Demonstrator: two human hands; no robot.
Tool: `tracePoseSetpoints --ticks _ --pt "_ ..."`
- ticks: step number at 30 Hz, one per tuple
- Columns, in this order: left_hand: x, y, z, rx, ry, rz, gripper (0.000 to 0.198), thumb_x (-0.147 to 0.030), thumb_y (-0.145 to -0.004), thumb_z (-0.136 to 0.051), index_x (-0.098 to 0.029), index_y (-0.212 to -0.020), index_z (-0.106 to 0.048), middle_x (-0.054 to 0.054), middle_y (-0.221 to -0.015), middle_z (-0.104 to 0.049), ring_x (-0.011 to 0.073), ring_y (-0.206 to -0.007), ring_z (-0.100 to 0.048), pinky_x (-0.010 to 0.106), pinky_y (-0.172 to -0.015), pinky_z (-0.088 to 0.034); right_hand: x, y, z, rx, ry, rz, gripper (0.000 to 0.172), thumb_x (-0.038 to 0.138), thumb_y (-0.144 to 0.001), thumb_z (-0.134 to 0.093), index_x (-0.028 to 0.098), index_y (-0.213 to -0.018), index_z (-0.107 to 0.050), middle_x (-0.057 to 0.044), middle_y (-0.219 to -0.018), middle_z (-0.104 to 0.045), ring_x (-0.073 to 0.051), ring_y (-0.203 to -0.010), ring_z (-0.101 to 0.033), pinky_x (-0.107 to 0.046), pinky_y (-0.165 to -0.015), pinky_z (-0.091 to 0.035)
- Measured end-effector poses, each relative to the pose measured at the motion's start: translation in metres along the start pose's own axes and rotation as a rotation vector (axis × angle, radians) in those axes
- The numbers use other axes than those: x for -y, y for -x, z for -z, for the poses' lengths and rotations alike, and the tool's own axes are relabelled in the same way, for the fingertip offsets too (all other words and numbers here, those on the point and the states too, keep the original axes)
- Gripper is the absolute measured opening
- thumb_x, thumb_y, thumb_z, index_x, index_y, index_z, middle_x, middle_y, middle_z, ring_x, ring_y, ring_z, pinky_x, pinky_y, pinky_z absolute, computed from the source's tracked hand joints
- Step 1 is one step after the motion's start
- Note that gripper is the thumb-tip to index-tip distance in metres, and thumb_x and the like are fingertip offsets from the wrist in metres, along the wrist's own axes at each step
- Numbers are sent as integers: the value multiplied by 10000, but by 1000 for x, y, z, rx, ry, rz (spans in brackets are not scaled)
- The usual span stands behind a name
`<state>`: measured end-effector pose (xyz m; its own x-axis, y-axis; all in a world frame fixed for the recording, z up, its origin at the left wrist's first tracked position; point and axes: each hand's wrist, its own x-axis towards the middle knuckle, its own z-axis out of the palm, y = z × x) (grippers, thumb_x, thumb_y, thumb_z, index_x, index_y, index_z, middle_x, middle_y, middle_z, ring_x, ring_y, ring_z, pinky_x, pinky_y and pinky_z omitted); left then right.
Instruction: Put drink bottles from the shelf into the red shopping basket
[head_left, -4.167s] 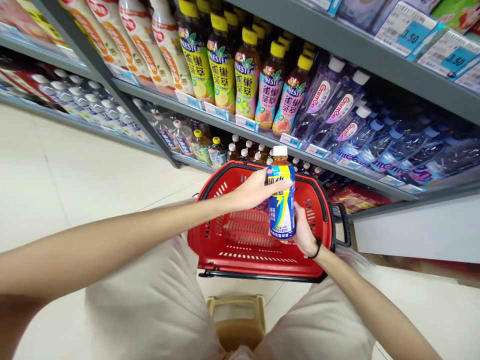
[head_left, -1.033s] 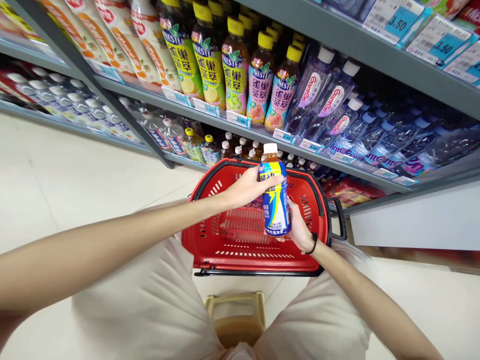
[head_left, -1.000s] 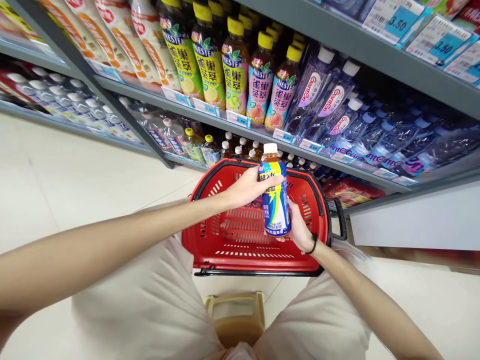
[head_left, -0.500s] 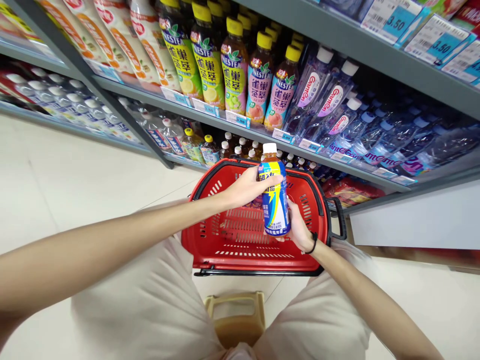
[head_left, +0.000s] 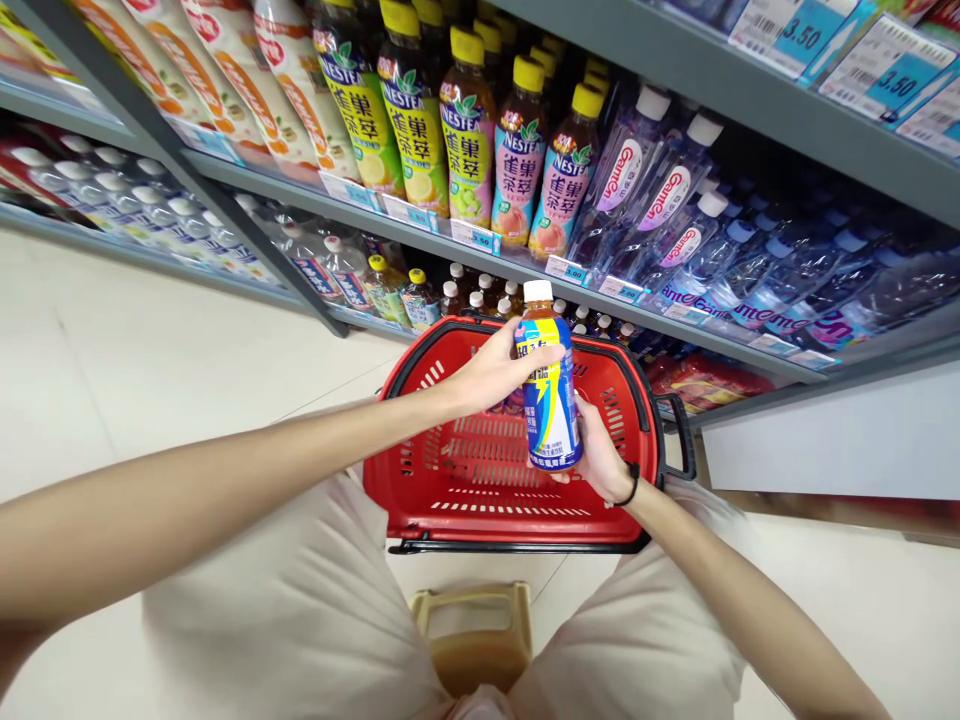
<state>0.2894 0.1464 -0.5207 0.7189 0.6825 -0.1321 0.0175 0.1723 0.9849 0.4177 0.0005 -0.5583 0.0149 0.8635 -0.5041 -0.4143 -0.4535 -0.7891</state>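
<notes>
Head view. A white-capped drink bottle (head_left: 551, 405) with a blue, white and yellow label is held in both hands above a red plastic shopping basket (head_left: 517, 526), just off the view's centre toward three o'clock, its cap directed toward twelve. The bottle is gripped from its ten o'clock side by the left hand (head_left: 499, 372): the thumb is laid across the label, while the other fingers are hidden behind. Its lower end is cradled from four o'clock by the right hand (head_left: 598, 458), whose fingers (head_left: 559, 478) are curled beneath the base and partly concealed. A black wristband (head_left: 634, 485) is worn on the right wrist. Yellow-capped NESTEA bottles (head_left: 469, 140) are shelved at twelve o'clock, and clear Ganten water bottles (head_left: 667, 195) at one. A black basket handle (head_left: 684, 440) is seen at three o'clock, and a beige stool (head_left: 480, 655) at six.
</notes>
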Motion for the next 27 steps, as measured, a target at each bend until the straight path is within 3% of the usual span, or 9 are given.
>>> tracePoseSetpoints --ticks 4,8,12,17,20,24,27 --pt "-4 -3 3 -126 87 -29 563 -494 -826 -780 -189 -1247 -565 89 -1146 -732 213 -949 -714 294 -752 -579 13 3 5 107 -40 62 574 696 -888 -564 156 -1036 -691 -79 -714 -724 -181 -473 -570 -277 -432 -404" --pt "-7 -17 16 -181 72 -75 510 -650 -872 -688 -184 -1071 -631 52 -872 -715 142 -612 -617 250 -519 -426 21 6 5 166 -127 162 441 567 -843 -643 144 -952 -707 -105 -810 -751 -207 -618 -643 -328 -589 -508" --pt "-8 -28 29 -135 4 -140 573 -742 -899 -592 -171 -876 -633 41 -664 -656 130 -455 -531 269 -455 -351 17 9 2 34 -36 323 366 531 -860 -723 169 -911 -727 -87 -864 -750 -235 -740 -684 -389 -690 -581" --pt "-9 -30 36 -182 -21 -148 570 -731 -901 -586 -171 -812 -644 51 -644 -653 133 -474 -530 276 -483 -398 10 12 7 -107 122 449 370 537 -849 -811 203 -996 -756 -80 -1053 -761 -252 -899 -707 -404 -767 -625" --pt "-8 -30 38 -159 1 -156 544 -693 -913 -576 -169 -778 -628 62 -652 -662 137 -482 -544 268 -468 -377 9 8 14 -238 173 530 399 529 -820 -848 208 -1040 -756 -75 -1084 -773 -246 -978 -714 -409 -928 -601" --pt "-6 -33 40 -170 -2 -154 507 -645 -917 -580 -153 -825 -654 84 -748 -703 164 -582 -605 269 -507 -426 12 2 25 -390 241 672 497 476 -770 -891 218 -1153 -709 -96 -1182 -755 -259 -1079 -709 -429 -1005 -571" --pt "-3 -36 41 -193 29 -147 515 -651 -904 -583 -145 -917 -677 97 -878 -749 217 -765 -685 322 -678 -546 16 1 28 -420 347 820 564 411 -761 -900 213 -1228 -654 -119 -1245 -711 -266 -1128 -692 -425 -972 -590"
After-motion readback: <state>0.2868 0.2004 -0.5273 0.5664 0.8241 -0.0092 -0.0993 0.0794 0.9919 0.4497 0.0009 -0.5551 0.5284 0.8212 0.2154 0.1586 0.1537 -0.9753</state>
